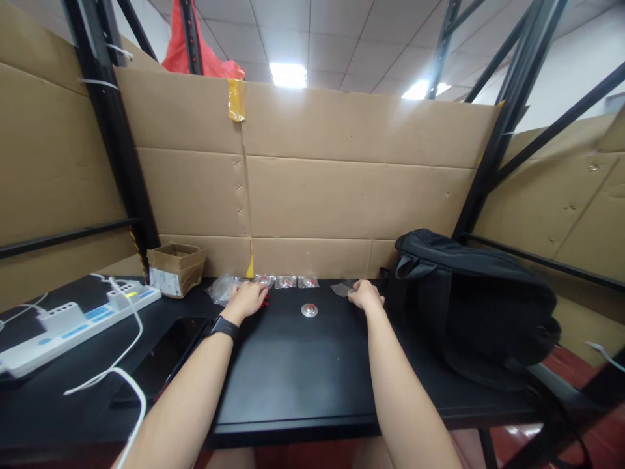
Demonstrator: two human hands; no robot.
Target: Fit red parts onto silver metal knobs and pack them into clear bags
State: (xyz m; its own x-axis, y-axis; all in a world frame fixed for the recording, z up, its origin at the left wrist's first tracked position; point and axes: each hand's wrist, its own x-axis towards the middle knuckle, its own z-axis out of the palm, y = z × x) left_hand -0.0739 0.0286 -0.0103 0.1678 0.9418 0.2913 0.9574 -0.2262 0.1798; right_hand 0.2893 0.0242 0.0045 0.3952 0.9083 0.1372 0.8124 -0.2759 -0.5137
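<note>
Reference item: one small round disc of clear, shiny material with a red centre, lying unwrapped on the black, smooth tabletop. Beyond the disc, at its far left, three transparent plastic packets stand in a row, each containing a round piece with red in it. Farther left of the disc lies a crumpled clear plastic bag, contents not discernible. The left hand, left of the disc, is lowered over small red pieces beside the packets; its grip cannot be told. The right hand, right of the disc, has bent fingers at the edge of a flat, clear plastic wrapper; whether they are clamped on it cannot be told. Well left of the disc stands an open-topped brown cardboard box, interior hidden; its white label is illegible. Well right of the disc rests a soft black fabric bag, bulging and rounded.
</note>
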